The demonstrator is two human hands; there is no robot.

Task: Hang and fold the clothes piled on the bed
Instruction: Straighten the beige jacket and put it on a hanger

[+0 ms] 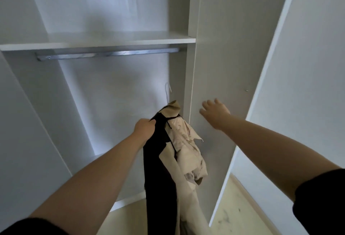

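Indoors, a black-and-beige garment [179, 141] on a white hanger [167, 92] is gripped near its top by the curled fingers of the left hand [144, 125], well below the metal rail [112, 54]. The right hand [214, 112] is held, fingers spread wide, at the wardrobe panel [224, 57] just right of the garment; contact cannot be told.

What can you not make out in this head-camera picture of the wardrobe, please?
The hanger: head view shows only its white hook; the clothes cover the rest.
The clothes: bunched, so garment types are unclear; the bottom edge cuts off their lower ends.
The left hand: fingers buried in black fabric; whether they also hold the hanger is hidden.
The right hand: head view cannot settle whether it touches the wardrobe panel.
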